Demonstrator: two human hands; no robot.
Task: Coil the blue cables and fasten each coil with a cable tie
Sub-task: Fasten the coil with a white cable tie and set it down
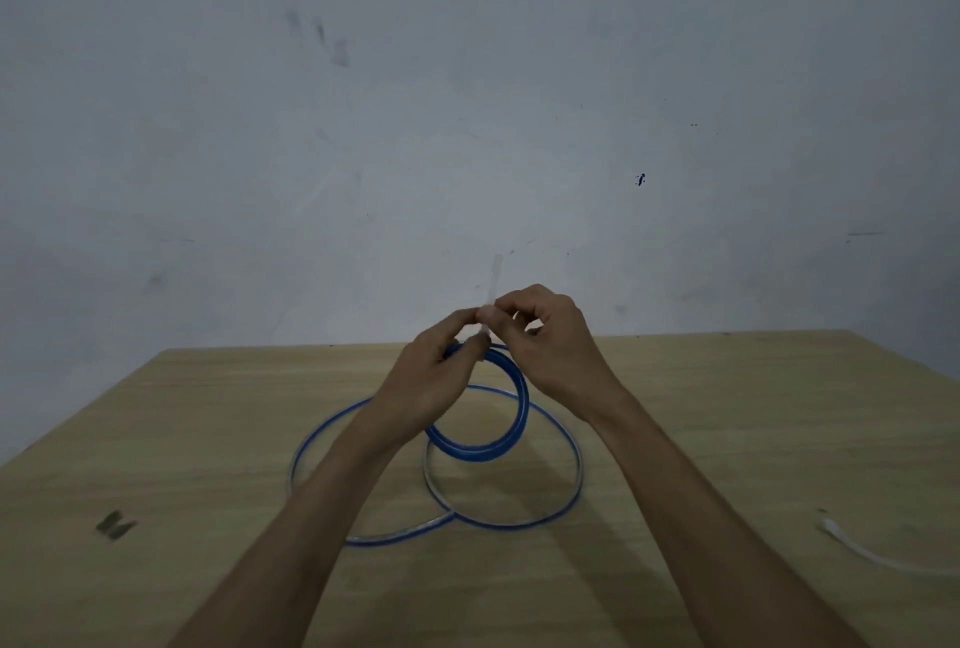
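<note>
blue cable coil (483, 450) is held up over the surface (727, 439), its top gripped in the left hand (431, 387) while the right hand (556, 341) pinches the pale cable tie (496, 278) between curled fingers (524, 304), so fastening seems in hand and next calls for a steady pull on the tail.

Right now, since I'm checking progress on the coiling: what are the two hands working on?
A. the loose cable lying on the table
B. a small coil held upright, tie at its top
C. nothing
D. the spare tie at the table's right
B: the left hand grips the top of the upright small coil while the right hand pinches the cable tie there; the loose cable lies on the table.
</note>
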